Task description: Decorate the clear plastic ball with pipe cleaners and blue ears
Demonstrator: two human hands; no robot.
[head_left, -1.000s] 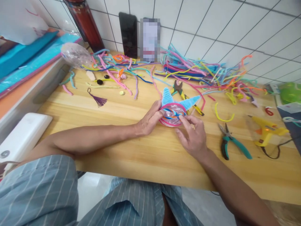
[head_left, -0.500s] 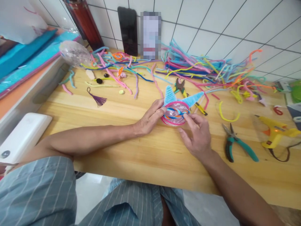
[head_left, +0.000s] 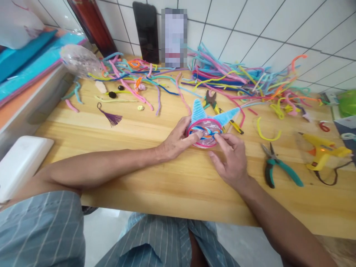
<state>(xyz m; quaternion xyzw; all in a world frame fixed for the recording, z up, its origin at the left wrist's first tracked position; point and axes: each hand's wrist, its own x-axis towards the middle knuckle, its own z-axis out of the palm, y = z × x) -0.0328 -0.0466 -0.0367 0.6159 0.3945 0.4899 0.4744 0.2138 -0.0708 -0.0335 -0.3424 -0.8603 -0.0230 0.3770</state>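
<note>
A round clear plastic piece (head_left: 207,142) with a pink rim and two light-blue pipe-cleaner ears (head_left: 199,112) lies between my hands. Across its face runs a twisted strand of blue and orange pipe cleaners (head_left: 207,130). My left hand (head_left: 178,139) is closed round the left side of the round piece, its thumb pressing on the strand. At the strand's right end are the bent fingertips of my right hand (head_left: 232,155), its thumb lower and apart from them. Pliers with dark jaws (head_left: 210,98) and a yellow cutter (head_left: 236,127) lie just behind.
Teal-handled pliers (head_left: 278,163) and a yellow glue gun (head_left: 319,150) lie to the right. Loose pipe cleaners (head_left: 222,74) spread along the tiled wall, beside two phones (head_left: 146,33). A purple tassel (head_left: 112,118) and a white power bank (head_left: 26,159) are at left.
My left thumb has slid from the rim onto the twisted strand. My right fingers stay at the strand's right end. The view has shifted slightly.
</note>
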